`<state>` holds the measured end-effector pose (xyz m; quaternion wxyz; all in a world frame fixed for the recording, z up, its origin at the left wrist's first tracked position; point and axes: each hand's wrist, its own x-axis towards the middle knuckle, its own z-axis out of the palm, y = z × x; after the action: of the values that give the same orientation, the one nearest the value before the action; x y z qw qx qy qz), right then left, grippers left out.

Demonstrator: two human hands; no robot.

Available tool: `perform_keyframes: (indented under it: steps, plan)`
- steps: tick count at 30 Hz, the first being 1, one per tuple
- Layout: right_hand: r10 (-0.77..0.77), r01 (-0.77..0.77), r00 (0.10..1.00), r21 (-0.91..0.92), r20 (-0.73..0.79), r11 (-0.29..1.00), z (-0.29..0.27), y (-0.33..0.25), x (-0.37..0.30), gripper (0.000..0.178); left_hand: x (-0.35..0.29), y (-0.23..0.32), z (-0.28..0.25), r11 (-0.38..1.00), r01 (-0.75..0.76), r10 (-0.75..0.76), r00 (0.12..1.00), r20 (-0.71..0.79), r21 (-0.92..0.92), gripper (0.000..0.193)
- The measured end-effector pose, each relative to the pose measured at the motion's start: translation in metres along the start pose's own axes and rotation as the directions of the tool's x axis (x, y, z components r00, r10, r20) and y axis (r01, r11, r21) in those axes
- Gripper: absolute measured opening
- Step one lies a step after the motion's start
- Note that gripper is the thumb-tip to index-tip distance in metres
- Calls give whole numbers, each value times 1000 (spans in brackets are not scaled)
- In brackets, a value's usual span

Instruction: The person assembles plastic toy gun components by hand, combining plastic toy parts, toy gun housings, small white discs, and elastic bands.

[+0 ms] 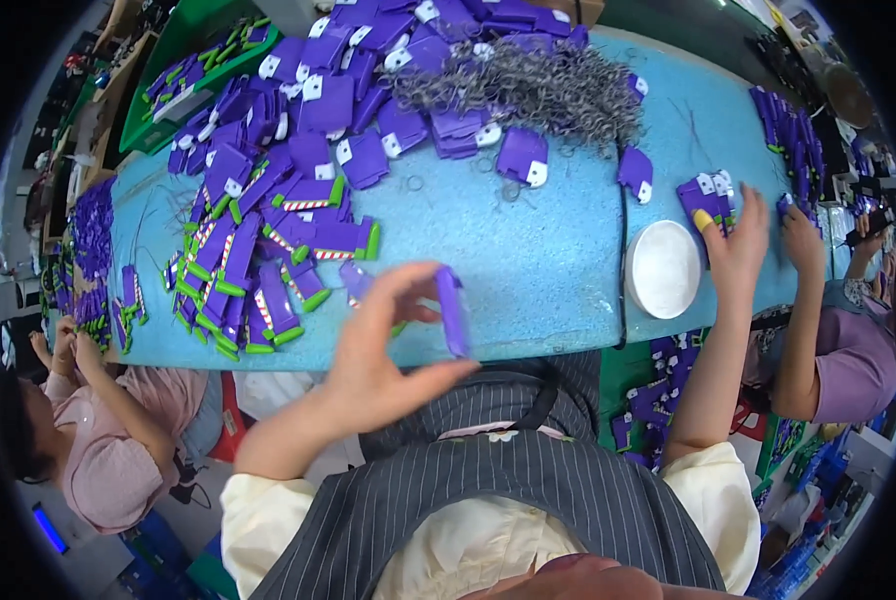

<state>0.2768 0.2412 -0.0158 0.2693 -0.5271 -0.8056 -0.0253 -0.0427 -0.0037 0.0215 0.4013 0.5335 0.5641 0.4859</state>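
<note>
My left hand (373, 345) is raised over the near edge of the table. It holds a flat purple plastic piece (452, 312) edge-on between its fingers and thumb. Further right, my right hand (736, 245) reaches to a small stack of purple pieces with white ends (709, 192). Its thumb, in a yellow finger cover (703, 219), and its fingers are spread apart at the stack; whether they grip any of it is not clear. Left of my right hand stands a round white dish (665, 270).
Purple pieces with green ends and striped edges (268, 255) heap at the left. Behind lie white-tipped purple pieces (328, 100) and a tangle of grey wire rings (528, 90). A green bin (183, 95) stands far left. A dark cord (624, 240) crosses the table. People work on both sides.
</note>
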Motion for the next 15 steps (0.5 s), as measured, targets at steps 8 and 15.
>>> perform_keyframes:
  steps: [8,15]
  plan:
    - [-593,-273,531,785,605,557,-34,-184,-56,83,-14,-13,28,953,51,-20,994,108,-300,72]
    - [-541,-124,617,749,572,651,-24,-198,-70,79,-18,-5,14,919,234,-168,961,221,-317,71]
